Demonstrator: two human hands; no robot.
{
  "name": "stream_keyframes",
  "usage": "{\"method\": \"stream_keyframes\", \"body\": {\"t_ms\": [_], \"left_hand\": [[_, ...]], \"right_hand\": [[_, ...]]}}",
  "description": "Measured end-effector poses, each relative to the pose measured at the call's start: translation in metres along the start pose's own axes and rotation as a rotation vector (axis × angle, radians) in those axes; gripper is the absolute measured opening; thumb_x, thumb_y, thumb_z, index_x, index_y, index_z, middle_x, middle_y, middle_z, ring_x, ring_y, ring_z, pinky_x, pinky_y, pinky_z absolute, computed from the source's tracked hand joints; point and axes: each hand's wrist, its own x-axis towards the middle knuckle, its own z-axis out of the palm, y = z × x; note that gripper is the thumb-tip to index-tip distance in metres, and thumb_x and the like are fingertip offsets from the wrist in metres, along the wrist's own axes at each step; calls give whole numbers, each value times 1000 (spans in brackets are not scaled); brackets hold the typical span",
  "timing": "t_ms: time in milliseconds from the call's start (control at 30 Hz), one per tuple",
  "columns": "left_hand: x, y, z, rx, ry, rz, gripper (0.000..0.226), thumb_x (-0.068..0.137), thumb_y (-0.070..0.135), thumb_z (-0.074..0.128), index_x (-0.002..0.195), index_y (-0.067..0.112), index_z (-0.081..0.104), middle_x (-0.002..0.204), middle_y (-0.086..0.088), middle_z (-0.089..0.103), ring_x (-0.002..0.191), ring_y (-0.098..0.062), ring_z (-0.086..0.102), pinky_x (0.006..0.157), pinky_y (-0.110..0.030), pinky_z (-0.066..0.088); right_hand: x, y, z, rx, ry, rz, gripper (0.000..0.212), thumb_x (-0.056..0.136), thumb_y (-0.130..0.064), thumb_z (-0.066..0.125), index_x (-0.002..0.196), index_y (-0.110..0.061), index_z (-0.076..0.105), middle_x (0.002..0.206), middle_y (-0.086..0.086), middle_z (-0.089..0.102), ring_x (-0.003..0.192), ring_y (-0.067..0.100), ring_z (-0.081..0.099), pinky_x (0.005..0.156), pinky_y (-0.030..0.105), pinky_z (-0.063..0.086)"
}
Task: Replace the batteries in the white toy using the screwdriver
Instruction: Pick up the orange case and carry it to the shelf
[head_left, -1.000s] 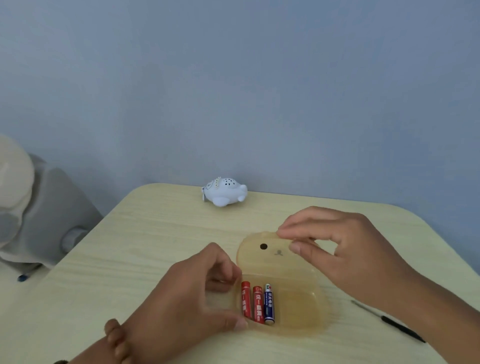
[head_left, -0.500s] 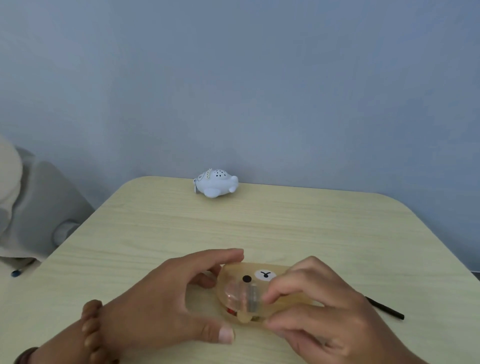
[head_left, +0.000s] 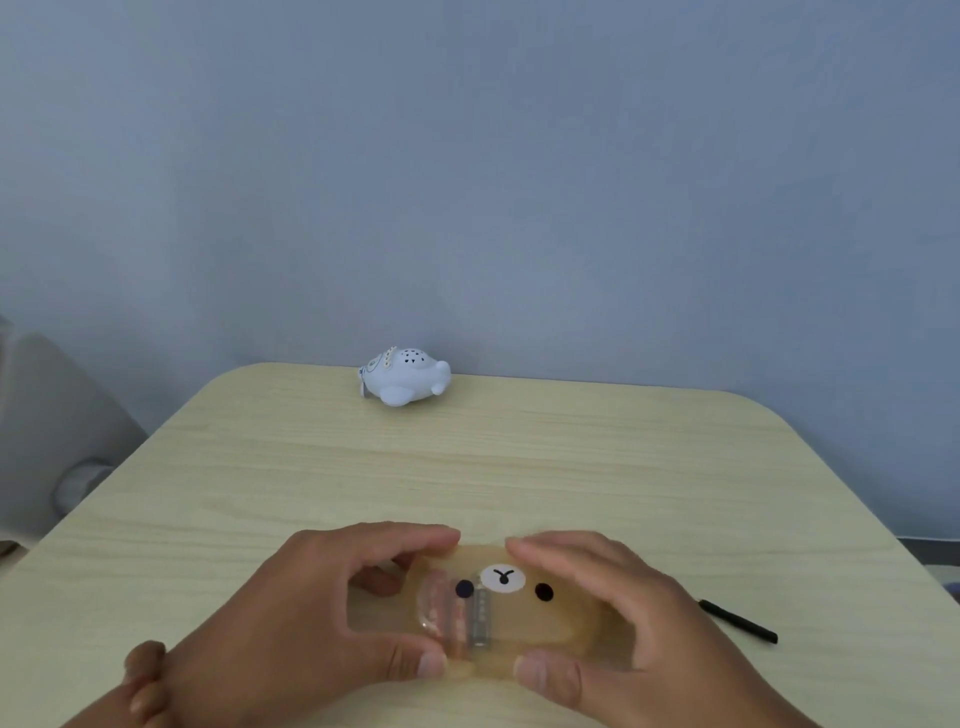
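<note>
Pale wood-grain tabletop (head_left: 571, 467) with rounded corners, left hand (head_left: 311, 613) and right hand (head_left: 639, 623) both gripping a glossy see-through amber bear-face case (head_left: 550, 618) with batteries (head_left: 467, 618) blurry inside, chubby white toy (head_left: 402, 383) at the far edge, skinny black screwdriver (head_left: 737, 621) beside the right hand.

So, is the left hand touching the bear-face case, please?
Touching. The head view shows the left hand gripping the bear-face case, thumb on its near edge, fingers over its far edge.

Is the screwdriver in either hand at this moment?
No: the screwdriver lies on the table, while the left hand and right hand both hold the bear-faced box.
</note>
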Motion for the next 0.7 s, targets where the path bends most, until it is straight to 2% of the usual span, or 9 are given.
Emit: {"method": "stream_keyframes", "body": {"t_ms": [67, 133, 233, 333, 400, 567, 700], "left_hand": [[1, 0, 0, 8, -4, -8, 81, 51, 57, 90, 116, 75, 44, 116, 41, 59, 105, 8, 61, 88, -9, 47], [1, 1, -1, 14, -16, -15, 81, 50, 58, 89, 115, 76, 44, 115, 41, 59, 105, 9, 61, 87, -8, 47], [2, 5, -3, -4, -40, -14, 81, 51, 54, 90, 116, 74, 45, 114, 43, 59, 104, 12, 61, 85, -5, 46], [3, 9, -5, -47, -89, -16, 73, 50, 54, 91, 115, 59, 58, 116, 40, 59, 106, 11, 60, 86, -4, 45], [3, 9, -2, -50, -93, -3, 77, 47, 60, 89, 117, 56, 57, 119, 41, 57, 107, 11, 60, 86, -4, 45], [3, 4, 6, 41, -39, -11, 83, 44, 69, 85, 119, 68, 48, 119, 41, 55, 107, 14, 56, 85, -2, 42], [4, 3, 7, 57, -30, -42, 88, 40, 71, 84, 119, 70, 45, 114, 32, 62, 104, 12, 58, 85, -11, 48]], "right_hand": [[1, -4, -2, 38, 6, 34, 70, 66, -66, 78, 128, -69, 46, 137, -40, 45, 129, -16, 43, 111, 25, 39], [2, -4, -3, 39, 21, 65, 70, 62, -70, 72, 127, -69, 46, 134, -42, 46, 127, -19, 43, 109, 24, 40], [2, -8, -4, 30, 20, 98, 69, 61, -68, 73, 124, -71, 46, 131, -45, 46, 124, -21, 44, 108, 21, 40], [4, -13, -9, 18, -2, 147, 69, 60, -66, 78, 122, -68, 48, 128, -40, 54, 118, -19, 51, 104, 21, 44], [8, -16, -15, -6, -33, 164, 67, 61, -64, 81, 121, -64, 52, 124, -36, 59, 113, -17, 56, 101, 21, 48], [10, -16, -15, -31, -34, 169, 65, 60, -65, 79, 119, -63, 52, 121, -29, 62, 109, -12, 59, 97, 24, 51], [3, -10, -3, 21, 32, 164, 64, 62, -59, 79, 117, -69, 48, 118, -36, 53, 109, -15, 55, 94, 18, 48]]}}
